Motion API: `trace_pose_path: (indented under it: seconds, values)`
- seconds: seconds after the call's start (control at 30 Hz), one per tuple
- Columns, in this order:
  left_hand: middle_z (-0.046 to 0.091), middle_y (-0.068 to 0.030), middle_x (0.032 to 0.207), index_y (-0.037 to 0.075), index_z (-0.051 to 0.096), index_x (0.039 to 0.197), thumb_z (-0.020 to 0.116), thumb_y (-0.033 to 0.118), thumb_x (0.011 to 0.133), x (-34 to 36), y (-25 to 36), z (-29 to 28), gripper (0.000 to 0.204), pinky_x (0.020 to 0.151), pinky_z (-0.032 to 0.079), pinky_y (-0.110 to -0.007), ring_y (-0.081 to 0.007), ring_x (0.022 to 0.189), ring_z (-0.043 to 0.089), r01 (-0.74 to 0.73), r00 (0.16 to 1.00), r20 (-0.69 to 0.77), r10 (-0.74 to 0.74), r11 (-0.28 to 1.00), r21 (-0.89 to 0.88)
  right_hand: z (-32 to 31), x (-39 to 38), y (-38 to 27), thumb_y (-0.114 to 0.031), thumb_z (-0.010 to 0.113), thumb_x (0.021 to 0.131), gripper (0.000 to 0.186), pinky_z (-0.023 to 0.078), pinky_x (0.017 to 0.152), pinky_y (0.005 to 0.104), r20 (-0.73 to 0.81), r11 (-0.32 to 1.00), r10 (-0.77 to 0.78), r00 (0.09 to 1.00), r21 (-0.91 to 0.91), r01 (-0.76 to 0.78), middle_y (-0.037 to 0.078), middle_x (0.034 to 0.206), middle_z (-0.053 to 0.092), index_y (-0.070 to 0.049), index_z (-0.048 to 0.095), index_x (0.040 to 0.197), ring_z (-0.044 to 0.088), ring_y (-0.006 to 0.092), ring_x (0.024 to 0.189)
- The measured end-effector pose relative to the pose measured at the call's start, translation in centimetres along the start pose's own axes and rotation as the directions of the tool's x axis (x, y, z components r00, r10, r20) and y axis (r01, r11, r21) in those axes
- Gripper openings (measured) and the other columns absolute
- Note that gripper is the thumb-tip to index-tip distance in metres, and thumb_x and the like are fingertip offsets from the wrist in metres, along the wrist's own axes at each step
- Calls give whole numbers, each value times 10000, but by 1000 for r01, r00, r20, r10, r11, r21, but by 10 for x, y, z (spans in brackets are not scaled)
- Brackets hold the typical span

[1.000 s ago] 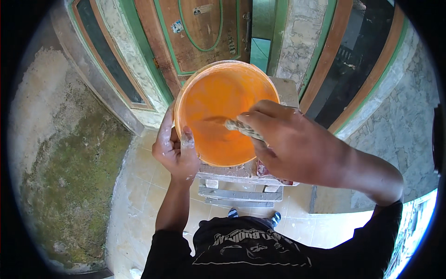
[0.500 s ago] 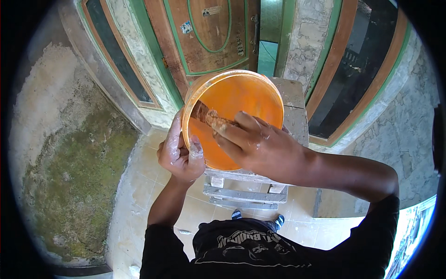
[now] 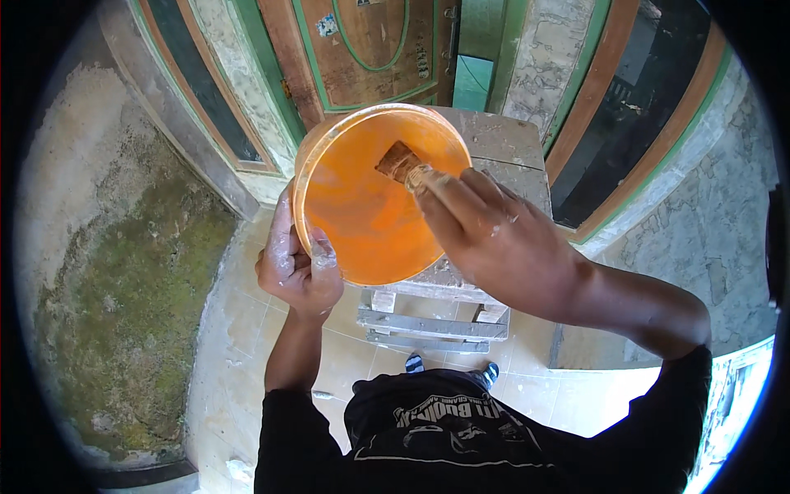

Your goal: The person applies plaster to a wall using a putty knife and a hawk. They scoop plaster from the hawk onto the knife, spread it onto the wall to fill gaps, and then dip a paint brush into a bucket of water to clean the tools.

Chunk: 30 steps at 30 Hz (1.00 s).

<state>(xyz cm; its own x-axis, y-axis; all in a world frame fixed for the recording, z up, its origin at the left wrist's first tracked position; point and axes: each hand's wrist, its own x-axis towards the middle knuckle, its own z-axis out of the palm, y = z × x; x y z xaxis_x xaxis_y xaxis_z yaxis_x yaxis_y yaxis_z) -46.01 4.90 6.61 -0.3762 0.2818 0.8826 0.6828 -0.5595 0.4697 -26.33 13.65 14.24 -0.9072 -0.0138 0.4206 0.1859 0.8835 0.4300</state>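
Observation:
An orange bucket (image 3: 362, 230) is tilted so its mouth faces me, its inner wall smeared with whitish residue. On the bucket's left rim my left hand (image 3: 300, 267) is closed, thumb over the edge and fingers around the outside; white smears mark the skin. My right hand (image 3: 494, 239) grips a brown brush (image 3: 401, 162), its short, wide bristle end pointing up and left over the bucket's opening. The handle is mostly hidden by my fingers. Whether the bristles touch the wall, I cannot tell.
Under the bucket stands a worn wooden table (image 3: 502, 148) with lower rungs (image 3: 432, 325). Beyond it is a wooden door (image 3: 362, 58) with green trim. Windows (image 3: 634, 115) flank it. Mossy ground (image 3: 140, 321) lies left of the tiled floor (image 3: 346, 354).
The bucket and my left hand have shifted left. My right hand has moved the brush up and right, from the bucket's left wall toward its upper right side.

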Motion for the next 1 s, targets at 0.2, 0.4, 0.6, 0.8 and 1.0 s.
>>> trace_pose_path:
  seconds: [0.2, 0.4, 0.6, 0.8, 1.0]
  values:
    - [673, -192, 829, -164, 489, 1166, 548, 178, 871, -16, -2, 6, 456, 634, 517, -249, -173, 698, 663, -105, 990, -81, 112, 991, 78, 7, 8, -24, -78, 615, 731, 325, 536, 555, 288, 134, 962, 253, 958, 73, -264, 134, 779, 554, 51, 555, 1024, 626, 214, 644]
    - [669, -204, 803, -179, 499, 1134, 544, 228, 875, -26, -5, 6, 485, 593, 529, -269, -210, 654, 670, -111, 983, -129, 127, 986, 123, 10, 7, -36, -161, 594, 831, 301, 504, 475, 332, 164, 846, 392, 905, 322, -425, 92, 669, 537, -50, 575, 1110, 584, 247, 494]
    - [666, -206, 805, -185, 499, 1111, 528, 276, 904, -34, -7, 6, 506, 587, 531, -262, -215, 663, 671, -148, 969, -178, 173, 978, 150, 6, 14, -29, -170, 612, 827, 336, 492, 477, 338, -48, 841, 491, 870, 285, -460, 118, 761, 545, -80, 569, 1148, 599, 248, 558]
    - [662, -210, 829, -184, 484, 1127, 524, 286, 912, -30, -5, 12, 519, 581, 528, -254, -205, 673, 668, -133, 966, -205, 156, 984, 121, 19, 2, -30, -36, 569, 740, 456, 514, 458, 310, 85, 862, 401, 912, 302, -407, 153, 748, 558, 31, 471, 1181, 639, 245, 569]
    - [661, -202, 828, -181, 481, 1134, 514, 287, 921, -31, -4, 18, 515, 579, 523, -248, -193, 671, 664, -193, 962, -166, 216, 971, 145, 6, 6, -21, -161, 599, 819, 315, 493, 493, 406, 106, 745, 593, 798, 305, -594, 172, 704, 577, -21, 538, 1095, 590, 309, 530]
